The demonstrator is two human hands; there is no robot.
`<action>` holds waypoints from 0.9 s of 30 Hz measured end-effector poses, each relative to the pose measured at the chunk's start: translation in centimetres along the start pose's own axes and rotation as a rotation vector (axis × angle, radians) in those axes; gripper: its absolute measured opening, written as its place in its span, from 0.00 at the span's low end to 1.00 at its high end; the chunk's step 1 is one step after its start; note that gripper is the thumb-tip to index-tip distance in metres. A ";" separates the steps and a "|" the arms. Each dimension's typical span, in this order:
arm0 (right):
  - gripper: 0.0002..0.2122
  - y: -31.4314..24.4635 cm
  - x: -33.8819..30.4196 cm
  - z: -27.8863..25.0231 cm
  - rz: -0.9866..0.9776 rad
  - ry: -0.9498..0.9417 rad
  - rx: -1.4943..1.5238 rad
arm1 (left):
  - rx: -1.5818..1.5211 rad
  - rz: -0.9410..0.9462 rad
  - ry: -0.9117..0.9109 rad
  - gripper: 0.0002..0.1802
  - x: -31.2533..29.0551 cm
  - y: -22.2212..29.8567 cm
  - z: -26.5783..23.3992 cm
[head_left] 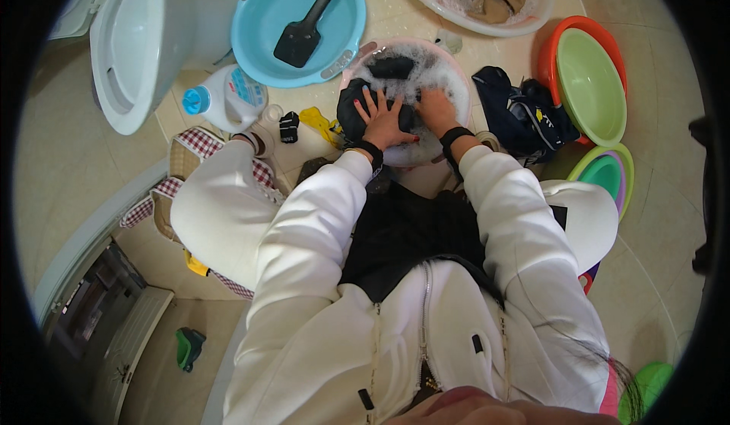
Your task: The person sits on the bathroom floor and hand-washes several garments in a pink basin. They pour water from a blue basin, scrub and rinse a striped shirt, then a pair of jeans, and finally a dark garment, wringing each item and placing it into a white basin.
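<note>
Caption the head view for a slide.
Both hands, left hand and right hand, press a dark garment into a sudsy basin on the floor.

Both hands [411, 117] press a dark garment [351, 109] in a sudsy basin [456, 71].

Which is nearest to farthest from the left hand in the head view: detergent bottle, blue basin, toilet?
From the left hand:
1. Detergent bottle, on the floor to its left.
2. Blue basin, up and left, holding a black brush.
3. Toilet, far left.
</note>
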State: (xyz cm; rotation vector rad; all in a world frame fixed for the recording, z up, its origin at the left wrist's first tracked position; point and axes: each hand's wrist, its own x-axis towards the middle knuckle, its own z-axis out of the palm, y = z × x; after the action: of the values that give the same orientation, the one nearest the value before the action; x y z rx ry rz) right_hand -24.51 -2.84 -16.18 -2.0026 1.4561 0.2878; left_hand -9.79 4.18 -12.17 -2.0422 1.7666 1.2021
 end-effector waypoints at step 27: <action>0.07 -20.2 -25.3 -39.1 -0.639 0.262 1.184 | -0.482 0.541 0.095 0.45 -9.4 4.3 -14.2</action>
State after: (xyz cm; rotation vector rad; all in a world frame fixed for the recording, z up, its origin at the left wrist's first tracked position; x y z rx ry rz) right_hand -22.52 -3.34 34.54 -1.3564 0.6933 -0.9263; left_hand -6.92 1.34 4.86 -1.9174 2.3576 1.8643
